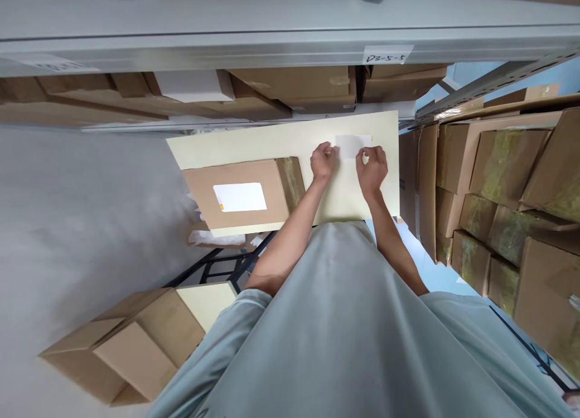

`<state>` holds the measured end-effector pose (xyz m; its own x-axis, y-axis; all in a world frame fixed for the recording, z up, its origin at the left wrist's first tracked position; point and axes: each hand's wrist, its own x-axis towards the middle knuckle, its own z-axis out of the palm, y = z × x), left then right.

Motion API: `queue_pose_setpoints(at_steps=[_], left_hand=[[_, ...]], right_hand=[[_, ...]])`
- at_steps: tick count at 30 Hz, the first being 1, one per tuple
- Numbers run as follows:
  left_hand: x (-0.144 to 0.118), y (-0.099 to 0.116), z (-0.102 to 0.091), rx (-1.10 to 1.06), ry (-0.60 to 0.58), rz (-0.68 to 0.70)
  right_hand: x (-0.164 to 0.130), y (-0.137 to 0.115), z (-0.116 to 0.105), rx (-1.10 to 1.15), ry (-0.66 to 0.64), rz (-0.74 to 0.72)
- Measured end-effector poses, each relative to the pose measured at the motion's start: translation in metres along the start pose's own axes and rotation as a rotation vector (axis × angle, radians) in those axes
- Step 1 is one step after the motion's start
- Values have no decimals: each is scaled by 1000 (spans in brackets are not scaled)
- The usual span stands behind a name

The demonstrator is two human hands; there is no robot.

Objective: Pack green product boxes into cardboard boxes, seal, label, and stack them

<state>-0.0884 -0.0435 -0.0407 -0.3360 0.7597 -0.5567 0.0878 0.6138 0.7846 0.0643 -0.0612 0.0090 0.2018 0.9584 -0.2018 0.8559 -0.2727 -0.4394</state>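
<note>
Both of my hands are over the right part of a cream-coloured tabletop [344, 203]. A pale paper label [352, 146] with a small yellow mark at its right end spans the gap between them. My left hand [323, 161] is closed at the label's left end. At the lower right corner, the thumb and fingers of my right hand [372, 167] pinch the label. To the left on the same tabletop lies a taped cardboard box [199, 188], with a white label [240, 197] on its top face.
A grey shelf [254, 49] with cardboard boxes beneath its edge runs along the far side. Taped cartons [512, 158] are stacked at the right. An open cardboard box [136, 339] stands at the lower left, near a black metal frame [212, 264].
</note>
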Motion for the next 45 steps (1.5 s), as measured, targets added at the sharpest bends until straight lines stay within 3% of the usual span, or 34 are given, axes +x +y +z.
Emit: queue_pose_setpoints(at_steps=[6, 10, 15, 20, 35, 41, 45], left_hand=[[-16, 27, -35, -1, 43, 70], [-8, 27, -60, 90, 147, 57], [-2, 24, -67, 93, 133, 78], [-4, 24, -67, 118, 137, 90], [-23, 24, -65, 214, 181, 121], [-26, 31, -77, 221, 198, 173], [-46, 42, -88, 207, 182, 264]], right_hand=[[-24, -43, 0, 43, -347, -265], [-4, -44, 20, -37, -364, -198], [23, -38, 48, -172, -473, -108], [24, -36, 59, -225, -480, -114], [35, -19, 84, -47, -469, -99], [36, -20, 82, -68, -469, -109], [34, -20, 81, -126, -464, -113]])
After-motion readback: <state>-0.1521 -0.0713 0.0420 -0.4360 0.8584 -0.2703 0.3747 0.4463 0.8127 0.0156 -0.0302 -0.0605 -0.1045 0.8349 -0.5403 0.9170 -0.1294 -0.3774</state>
